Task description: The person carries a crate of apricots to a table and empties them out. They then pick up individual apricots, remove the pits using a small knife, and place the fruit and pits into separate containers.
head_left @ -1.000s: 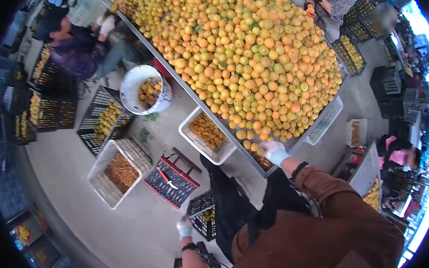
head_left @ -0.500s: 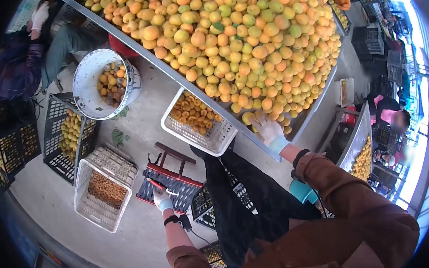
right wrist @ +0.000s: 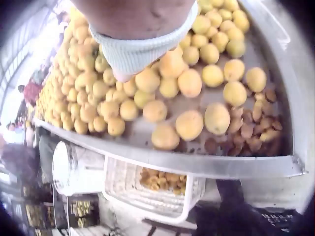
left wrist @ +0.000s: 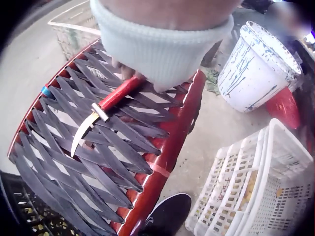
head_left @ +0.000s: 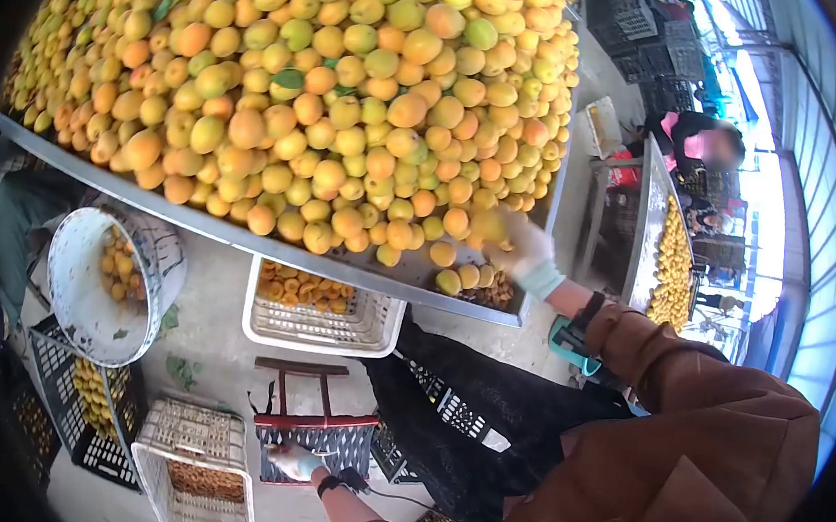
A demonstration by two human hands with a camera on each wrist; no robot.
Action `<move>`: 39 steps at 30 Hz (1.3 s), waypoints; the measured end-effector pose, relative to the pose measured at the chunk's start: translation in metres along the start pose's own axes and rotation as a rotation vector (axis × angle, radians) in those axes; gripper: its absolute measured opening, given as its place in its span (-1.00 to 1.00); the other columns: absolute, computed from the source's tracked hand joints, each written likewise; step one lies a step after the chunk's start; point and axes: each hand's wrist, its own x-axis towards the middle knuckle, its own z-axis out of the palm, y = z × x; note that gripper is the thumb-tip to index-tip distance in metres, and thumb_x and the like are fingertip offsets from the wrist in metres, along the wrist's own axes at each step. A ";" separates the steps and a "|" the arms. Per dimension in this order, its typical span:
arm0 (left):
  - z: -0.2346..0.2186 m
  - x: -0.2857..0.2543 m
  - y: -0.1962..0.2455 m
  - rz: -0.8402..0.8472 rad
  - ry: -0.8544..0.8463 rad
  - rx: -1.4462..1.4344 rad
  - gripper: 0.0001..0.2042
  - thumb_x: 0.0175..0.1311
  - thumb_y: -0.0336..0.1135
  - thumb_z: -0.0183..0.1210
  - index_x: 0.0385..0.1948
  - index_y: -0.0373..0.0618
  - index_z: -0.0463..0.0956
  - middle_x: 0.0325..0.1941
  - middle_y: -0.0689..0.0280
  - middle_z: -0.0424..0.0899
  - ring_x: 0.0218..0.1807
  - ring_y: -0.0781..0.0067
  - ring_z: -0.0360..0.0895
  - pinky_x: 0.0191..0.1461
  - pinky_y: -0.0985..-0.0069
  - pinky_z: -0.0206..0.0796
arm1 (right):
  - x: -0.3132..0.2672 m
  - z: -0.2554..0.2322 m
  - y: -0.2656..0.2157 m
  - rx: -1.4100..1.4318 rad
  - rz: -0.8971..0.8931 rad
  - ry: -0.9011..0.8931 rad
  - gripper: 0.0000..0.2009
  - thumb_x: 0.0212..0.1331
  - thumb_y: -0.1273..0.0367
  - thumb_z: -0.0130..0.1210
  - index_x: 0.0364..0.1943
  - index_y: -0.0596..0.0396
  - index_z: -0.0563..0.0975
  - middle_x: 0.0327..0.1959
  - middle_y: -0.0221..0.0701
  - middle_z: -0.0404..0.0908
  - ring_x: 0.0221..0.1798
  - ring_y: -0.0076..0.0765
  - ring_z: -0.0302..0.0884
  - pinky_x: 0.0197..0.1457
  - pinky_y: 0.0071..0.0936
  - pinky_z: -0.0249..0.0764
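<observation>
My gloved left hand [head_left: 295, 460] is low over the folding stool [head_left: 352, 441], whose seat is woven from dark straps. Its fingers are round the red handle of a small curved knife [left wrist: 118, 96]; the glove cuff hides most of them in the left wrist view. The blade lies across the straps. My gloved right hand [head_left: 527, 249] is at the near corner of the metal table [head_left: 387, 286], by the heap of apricots [head_left: 283, 116]. It holds an apricot [head_left: 488, 225], blurred at the fingers. Brown pits [right wrist: 251, 125] lie in the table's corner.
A white crate [head_left: 365, 330] with halved apricots stands below the table edge. To the left are a paint-marked white bucket [head_left: 162, 253], a black crate of fruit [head_left: 115, 434] and a white crate [head_left: 203, 430] of pits. Another person [head_left: 702, 145] is beyond, at the right.
My left hand has come up from beside the stool to the knife and closed round its handle. The right hand has lifted slightly from the table corner with an apricot. The view has swung right.
</observation>
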 end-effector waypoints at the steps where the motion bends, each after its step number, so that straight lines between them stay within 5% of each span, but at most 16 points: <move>1: 0.009 0.005 -0.009 -0.047 0.068 0.062 -0.58 0.16 -0.14 0.19 -0.06 -0.18 0.31 -0.20 0.06 0.60 -0.22 -0.05 0.60 -0.27 0.16 0.45 | 0.004 -0.004 0.020 0.101 0.179 0.087 -0.38 -0.03 0.09 0.22 0.15 0.01 0.38 -0.20 -0.19 0.61 -0.17 -0.04 0.58 -0.16 -0.28 0.49; 3: -0.002 -0.009 0.000 -0.114 0.071 0.111 -0.57 0.15 -0.16 0.20 -0.04 -0.20 0.31 -0.13 0.00 0.58 -0.18 -0.08 0.59 -0.22 0.12 0.44 | 0.014 0.015 0.089 0.202 0.162 0.261 -0.39 -0.01 0.15 0.22 0.17 0.05 0.36 -0.17 -0.13 0.60 -0.16 -0.04 0.59 -0.12 -0.27 0.49; 6: 0.011 0.012 -0.020 -0.117 -0.136 -0.053 -0.56 0.14 -0.21 0.21 -0.02 -0.23 0.31 -0.07 -0.03 0.56 -0.13 -0.08 0.59 -0.16 0.10 0.43 | 0.016 0.025 0.125 0.237 0.359 0.126 -0.42 0.02 0.24 0.20 0.18 0.08 0.34 -0.19 -0.07 0.59 -0.18 -0.01 0.59 -0.12 -0.26 0.49; 7: 0.015 0.014 -0.019 -0.080 -0.042 -0.021 -0.67 0.20 -0.20 0.15 -0.14 -0.19 0.31 -0.20 0.05 0.60 -0.18 -0.02 0.61 -0.24 0.12 0.40 | 0.017 0.028 0.127 0.333 0.386 0.094 -0.42 0.03 0.26 0.19 0.19 0.09 0.33 -0.19 -0.06 0.59 -0.19 0.02 0.59 -0.11 -0.26 0.49; 9: 0.014 0.022 -0.022 -0.066 -0.069 0.107 -0.68 0.23 -0.25 0.12 -0.06 -0.18 0.32 -0.18 0.05 0.61 -0.16 -0.02 0.61 -0.22 0.13 0.41 | 0.007 0.029 0.122 0.409 0.378 0.076 -0.42 0.02 0.28 0.18 0.19 0.09 0.34 -0.13 -0.09 0.58 -0.15 0.00 0.57 -0.06 -0.27 0.48; 13: 0.033 0.039 -0.048 0.014 -0.002 0.022 -0.64 0.26 -0.27 0.07 0.05 -0.17 0.30 -0.13 0.05 0.60 -0.12 -0.01 0.59 -0.18 0.16 0.41 | -0.014 0.019 0.074 0.094 0.061 0.277 -0.43 0.00 0.31 0.18 0.18 0.03 0.36 0.11 -0.23 0.47 -0.01 -0.11 0.52 0.04 -0.32 0.45; 15: 0.029 0.033 -0.052 0.113 -0.028 0.025 -0.60 0.30 -0.28 0.01 0.14 -0.16 0.25 -0.04 0.04 0.57 -0.06 0.02 0.57 -0.13 0.19 0.41 | -0.033 0.017 0.055 0.072 -0.053 -0.024 -0.46 -0.03 0.30 0.21 0.15 -0.05 0.41 0.06 -0.22 0.47 -0.03 -0.13 0.51 0.01 -0.32 0.45; 16: 0.029 0.032 -0.050 0.046 -0.016 -0.017 -0.68 0.25 -0.35 0.10 0.01 -0.18 0.33 -0.03 0.06 0.57 -0.01 0.00 0.54 -0.03 0.18 0.38 | -0.035 0.020 0.046 0.078 -0.045 -0.028 -0.46 -0.03 0.30 0.21 0.15 -0.05 0.41 0.06 -0.22 0.47 -0.03 -0.13 0.51 0.01 -0.32 0.45; 18: 0.016 0.023 -0.043 0.017 -0.012 -0.013 -0.69 0.27 -0.37 0.07 0.02 -0.19 0.30 -0.02 0.03 0.56 0.01 -0.01 0.53 -0.04 0.18 0.38 | -0.031 0.028 0.026 -0.152 -0.313 -0.219 -0.43 -0.11 0.27 0.24 0.12 -0.14 0.42 -0.03 -0.26 0.47 -0.09 -0.14 0.50 -0.05 -0.30 0.45; 23: -0.039 -0.028 -0.026 0.158 0.025 -0.234 -0.68 0.33 -0.44 -0.05 0.11 -0.26 0.26 0.10 -0.09 0.48 0.07 -0.08 0.49 0.00 0.22 0.36 | -0.029 0.072 0.040 -0.269 -0.765 -0.058 -0.46 -0.02 0.31 0.06 0.18 -0.30 0.35 -0.01 -0.32 0.42 -0.16 -0.19 0.45 -0.15 -0.28 0.42; 25: -0.073 -0.042 -0.015 0.091 -0.068 -0.076 -0.66 0.41 -0.37 -0.18 0.15 -0.33 0.27 0.21 -0.04 0.42 0.20 0.11 0.43 0.17 0.38 0.30 | -0.025 0.074 0.038 -0.336 -0.965 -0.147 -0.50 0.05 0.33 -0.04 0.18 -0.35 0.35 0.01 -0.30 0.42 -0.21 -0.25 0.46 -0.25 -0.34 0.46; 29: -0.092 -0.032 -0.077 0.414 0.090 -0.121 -0.69 0.35 -0.41 -0.06 0.07 -0.37 0.32 0.02 -0.10 0.52 0.07 0.09 0.51 0.09 0.37 0.33 | -0.015 0.078 0.039 -0.310 -1.014 -0.200 -0.54 0.11 0.31 -0.12 0.18 -0.32 0.35 0.06 -0.26 0.42 -0.37 -0.29 0.51 -0.47 -0.41 0.50; 32: -0.204 -0.120 0.001 0.524 0.023 -0.064 -0.59 0.22 -0.32 0.08 0.06 -0.37 0.35 -0.07 -0.09 0.55 -0.10 -0.02 0.48 0.02 0.26 0.33 | -0.016 0.078 0.037 -0.242 -0.939 -0.210 -0.55 0.11 0.31 -0.11 0.17 -0.30 0.36 0.07 -0.22 0.41 -0.42 -0.27 0.53 -0.46 -0.37 0.52; 35: -0.243 -0.111 -0.010 0.574 0.058 -0.027 -0.64 0.25 -0.42 0.03 0.06 -0.41 0.30 -0.15 -0.13 0.54 -0.14 0.04 0.48 0.01 0.26 0.33 | -0.016 0.059 0.033 -0.159 -0.851 -0.207 -0.55 0.07 0.32 -0.05 0.14 -0.26 0.37 -0.03 -0.24 0.43 -0.43 -0.24 0.55 -0.48 -0.30 0.50; 36: -0.241 -0.093 -0.025 0.563 0.068 -0.357 -0.67 0.29 -0.41 0.03 0.04 -0.37 0.32 -0.17 -0.07 0.54 -0.17 0.17 0.47 -0.01 0.33 0.34 | -0.017 0.049 0.033 -0.060 -0.783 -0.223 -0.56 0.07 0.34 -0.03 0.12 -0.24 0.37 -0.03 -0.25 0.42 -0.43 -0.19 0.56 -0.51 -0.29 0.50; 39: -0.301 -0.131 0.010 0.620 0.000 -0.367 -0.58 0.26 -0.31 0.10 0.10 -0.33 0.29 -0.16 -0.03 0.55 -0.16 0.23 0.47 0.00 0.37 0.36 | -0.010 0.005 0.025 0.128 -0.587 -0.288 -0.57 0.08 0.35 0.02 0.12 -0.22 0.37 -0.03 -0.25 0.43 -0.39 -0.12 0.59 -0.49 -0.23 0.51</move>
